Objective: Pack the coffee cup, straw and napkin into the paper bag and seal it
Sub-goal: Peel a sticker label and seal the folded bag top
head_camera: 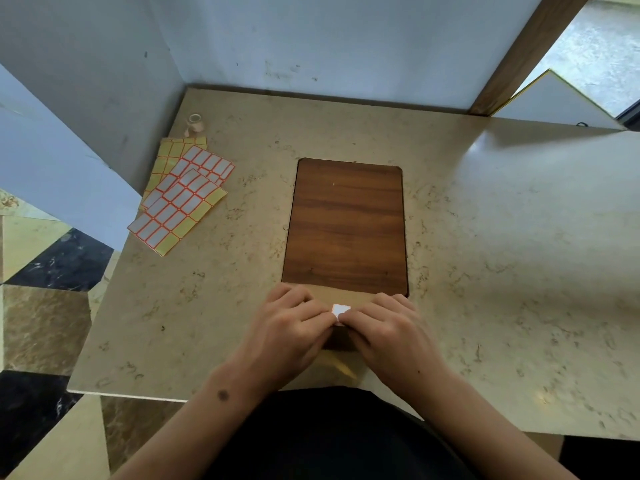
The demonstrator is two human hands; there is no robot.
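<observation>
pressing down on a small white rectangular sticker label (341, 310), both hands work at the folded top of a flat brown paper bag (346, 293) that lies at the near edge of the table, directly under the fingers. the left hand (294, 325) has its fingers curled, thumb and fingertip pinching the label's left side; the right hand (384, 327) is curled likewise, pinching the right side where the fingertips nearly meet. the coffee cup, straw and napkin are not visible; whether they are inside cannot be told. the bag looks light, thin and easily creased, so it probably wants holding by the folded flap, with pressure spread flat rather than pulled. the label is flimsy and sticky, best gripped by its edges. beyond the fingers lies a dark wooden rectangular board (346, 223); far left of the left hand sit sheets of red-bordered white labels on yellow backing (180, 202).
</observation>
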